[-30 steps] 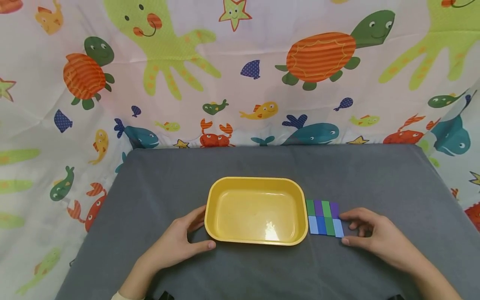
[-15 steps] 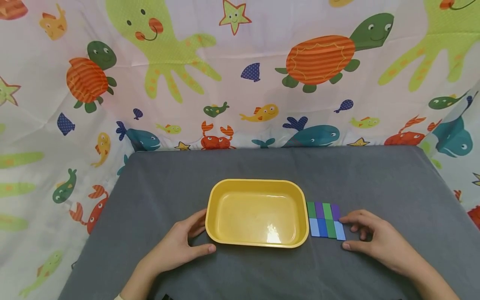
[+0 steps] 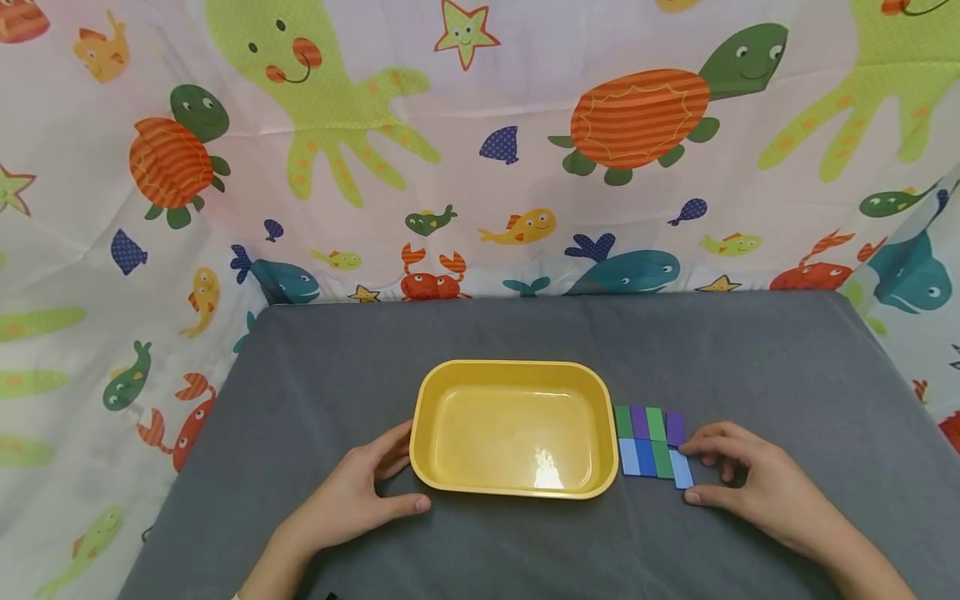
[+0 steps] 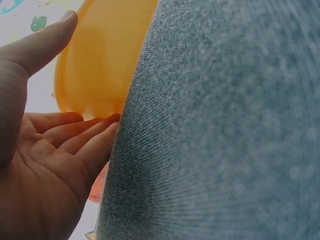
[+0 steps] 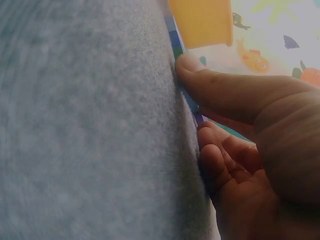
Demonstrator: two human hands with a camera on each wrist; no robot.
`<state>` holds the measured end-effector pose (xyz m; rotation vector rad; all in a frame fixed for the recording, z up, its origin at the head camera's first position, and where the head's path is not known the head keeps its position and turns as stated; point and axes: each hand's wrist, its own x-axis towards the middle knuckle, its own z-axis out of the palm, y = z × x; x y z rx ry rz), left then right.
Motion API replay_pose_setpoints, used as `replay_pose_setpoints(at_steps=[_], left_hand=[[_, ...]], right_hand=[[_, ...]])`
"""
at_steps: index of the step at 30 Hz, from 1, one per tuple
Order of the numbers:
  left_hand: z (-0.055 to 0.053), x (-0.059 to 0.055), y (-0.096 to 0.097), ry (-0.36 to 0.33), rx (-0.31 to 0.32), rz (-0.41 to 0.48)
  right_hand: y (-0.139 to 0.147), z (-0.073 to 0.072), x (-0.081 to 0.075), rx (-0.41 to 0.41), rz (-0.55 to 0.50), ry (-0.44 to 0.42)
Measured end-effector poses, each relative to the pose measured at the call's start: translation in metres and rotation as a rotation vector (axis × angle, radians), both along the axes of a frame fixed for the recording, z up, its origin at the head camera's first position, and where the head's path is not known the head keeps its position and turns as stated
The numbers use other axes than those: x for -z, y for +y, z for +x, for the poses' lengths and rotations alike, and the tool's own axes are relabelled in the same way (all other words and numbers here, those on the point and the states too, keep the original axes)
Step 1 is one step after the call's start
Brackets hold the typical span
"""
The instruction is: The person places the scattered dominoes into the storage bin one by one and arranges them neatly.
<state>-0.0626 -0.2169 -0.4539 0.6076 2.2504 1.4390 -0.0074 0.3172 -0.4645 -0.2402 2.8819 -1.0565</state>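
A yellow tray [image 3: 512, 493] lies on the grey cloth. My left hand [image 3: 358, 492] is at its left end, fingers along the outer wall and thumb extended near the front corner. In the left wrist view the fingers [image 4: 82, 137] reach the tray's side. Several flat coloured tiles in two rows sit against the tray's right end. My right hand [image 3: 750, 475] pinches the light blue tile [image 3: 681, 471] at the near right, index finger at its far edge and thumb at its near edge. This tile is slightly tilted; the purple tile [image 3: 675, 429] behind it stands apart from its row.
Green [image 3: 662, 460], blue [image 3: 645, 458] and other tiles stay in line between the tray and the right hand. The grey-covered table [image 3: 525, 329] ends at the back against a curtain [image 3: 465, 125] printed with sea animals.
The right-hand light blue tile and the purple tile behind it have shifted right and toward the front, out of line, with the right hand's fingers. The left hand and tray hold their places.
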Motion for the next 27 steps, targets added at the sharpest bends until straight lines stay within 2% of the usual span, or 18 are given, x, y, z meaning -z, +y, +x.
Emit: replay_pose_setpoints(at_steps=[15, 23, 27], left_hand=[[0.0007, 0.0044, -0.0023, -0.007, 0.001, 0.019], [0.0001, 0.0034, -0.0020, 0.002, 0.002, 0.018], [0.0013, 0.0040, -0.0022, 0.000, 0.000, 0.017]], right_hand=[[0.0014, 0.0010, -0.0003, -0.011, 0.020, -0.025], [0.0018, 0.0011, 0.0001, -0.027, 0.000, 0.007], [0.0032, 0.0009, -0.0012, -0.025, -0.009, -0.017]])
